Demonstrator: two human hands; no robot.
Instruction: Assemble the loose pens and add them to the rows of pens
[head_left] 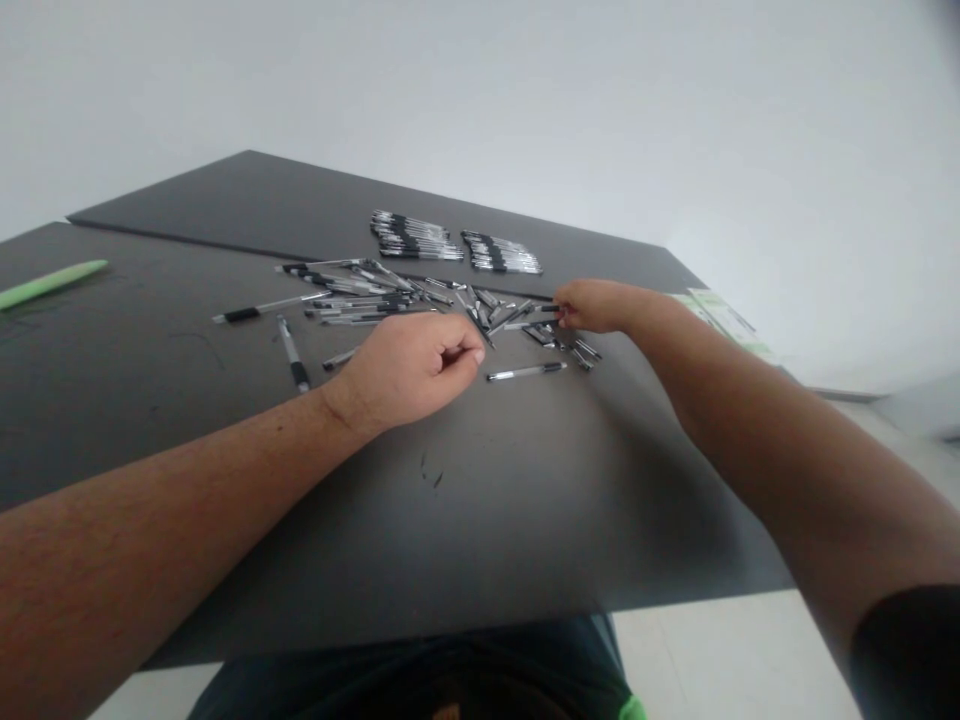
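Note:
My left hand (412, 368) is curled closed above the near side of a loose heap of pens (367, 302), thumb against forefinger; whether anything is inside its fingers is hidden. At the heap's right end, the fingers of my right hand (589, 303) pinch the end of a clear pen with black parts (534, 323). Short clear and black pen parts (487, 305) lie jumbled between the hands. A single pen (526, 372) rests in front of them, and another pen (292, 353) lies left of my left hand.
Two neat rows of pens, a left stack (416, 238) and a right stack (501, 252), lie behind the heap. A light green long object (52, 283) is at far left. Printed papers (724, 318) lie at the right edge of the dark table (480, 520), against a white wall.

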